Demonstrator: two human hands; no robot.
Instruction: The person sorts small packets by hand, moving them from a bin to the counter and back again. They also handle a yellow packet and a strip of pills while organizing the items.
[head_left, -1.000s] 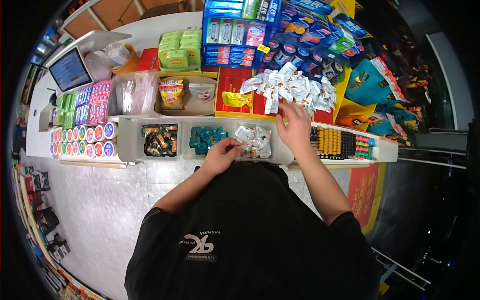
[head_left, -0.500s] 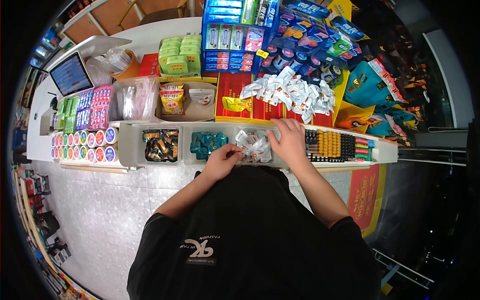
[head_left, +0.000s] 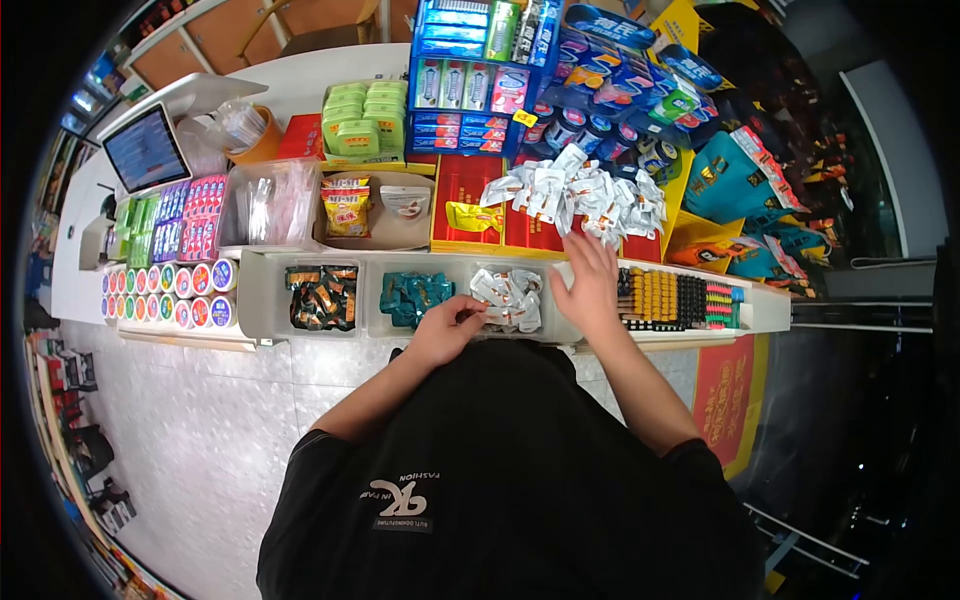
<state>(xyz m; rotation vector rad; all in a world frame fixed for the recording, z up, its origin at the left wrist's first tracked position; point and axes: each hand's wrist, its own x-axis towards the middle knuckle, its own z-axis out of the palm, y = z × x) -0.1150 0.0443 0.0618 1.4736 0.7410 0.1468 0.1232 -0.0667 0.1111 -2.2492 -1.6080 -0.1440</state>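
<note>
White wrapped sachets (head_left: 508,297) lie in a clear bin at the counter's near edge. My left hand (head_left: 447,328) is at that bin's left front corner, thumb and fingers pinched together; what lies between them, if anything, is too small to name. Beyond, a loose pile of similar white sachets (head_left: 585,195) rests on red and yellow boxes. My right hand (head_left: 592,285) is right of the bin, fingers spread, its fingertips at the pile's near edge, holding nothing that shows. Teal packets (head_left: 416,297) fill the bin beside my left hand.
Farther left is a bin of dark packets (head_left: 324,297). Beaded items (head_left: 665,297) lie right of my right hand. A yellow packet (head_left: 474,217) sits left of the pile. Behind stand a blue gum rack (head_left: 480,85), green boxes (head_left: 364,120) and a screen (head_left: 146,148).
My right hand has moved from the bin's right edge rightward and out toward the white pile. More of the sachets in the bin now show. My left hand has barely moved.
</note>
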